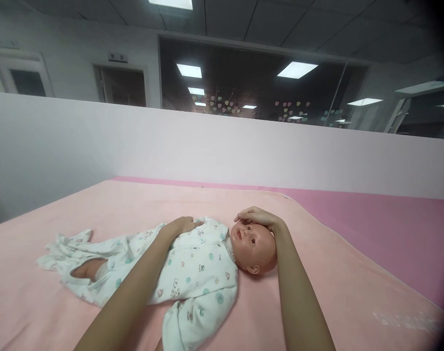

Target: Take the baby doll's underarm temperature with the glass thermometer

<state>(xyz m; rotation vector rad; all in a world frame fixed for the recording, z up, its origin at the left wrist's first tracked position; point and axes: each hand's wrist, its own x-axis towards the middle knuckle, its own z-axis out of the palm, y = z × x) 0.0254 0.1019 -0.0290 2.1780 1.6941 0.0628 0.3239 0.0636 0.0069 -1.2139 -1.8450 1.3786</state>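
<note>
A baby doll (254, 246) lies on its back, its head to the right and its face turned upward. It wears a white long-sleeved romper (196, 265) with small coloured prints; a bare leg shows through an opening in the cloth. My left hand (185, 225) grips the far side of the doll's torso, thumb on the cloth and the other fingers mostly hidden. Around the far side of the doll's head curves my right hand (256, 216), its fingers beside the cheek. My forearms reach across from the near edge, the left one covering part of the romper.
A peach blanket (338, 292) lies under the doll, over a pink surface (382, 229). Behind stands a low white partition (222, 151). Farther back are a large window (258, 83) with heart stickers and doorways.
</note>
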